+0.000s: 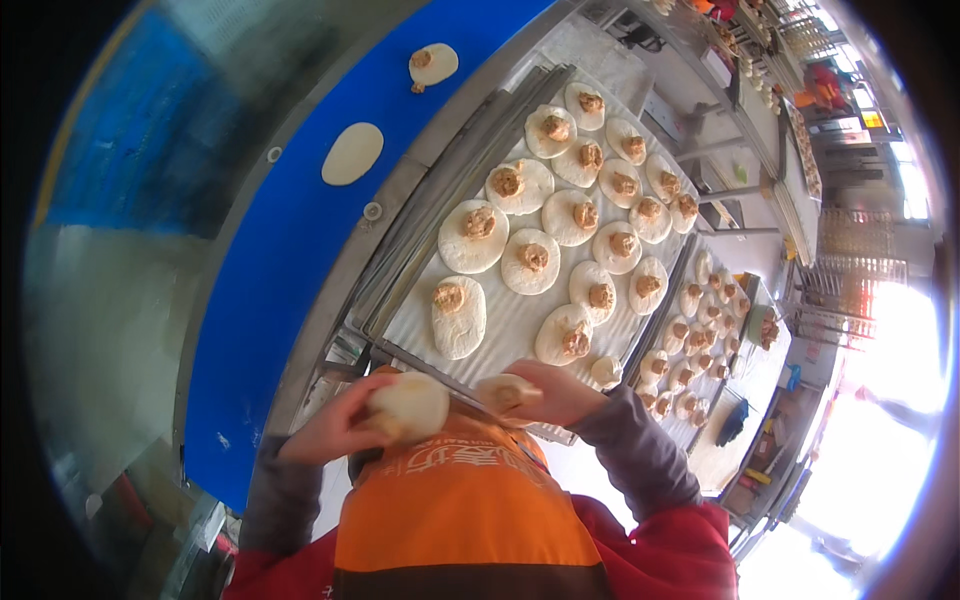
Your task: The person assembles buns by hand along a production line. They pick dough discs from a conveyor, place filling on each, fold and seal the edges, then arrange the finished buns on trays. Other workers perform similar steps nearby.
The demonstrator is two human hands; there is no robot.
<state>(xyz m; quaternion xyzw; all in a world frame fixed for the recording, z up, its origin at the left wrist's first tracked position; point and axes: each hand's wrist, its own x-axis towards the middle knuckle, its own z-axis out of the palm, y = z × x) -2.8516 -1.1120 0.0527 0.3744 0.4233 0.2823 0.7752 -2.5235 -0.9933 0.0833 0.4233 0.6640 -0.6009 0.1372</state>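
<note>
A pale flat dough round (415, 404) is in my left hand (345, 420), whose fingers are bent around its edge; the round is blurred by motion. My right hand (558, 393) grips a smaller-looking dough piece (505, 390), with a tan lump showing near its lower part. Both hands are at the near edge of a metal tray (405, 330), in front of my orange apron (460, 510). On the tray lie several dough rounds (458, 335), each topped with a clump of brownish filling (448, 297). One small rounded dough piece (606, 372) sits at the near right corner.
Left of the tray runs a blue conveyor belt (270, 290) carrying a bare dough round (353, 154) and another with filling (433, 65). To the right is a second tray of filled rounds (690, 350). Metal racks (850, 270) stand farther right.
</note>
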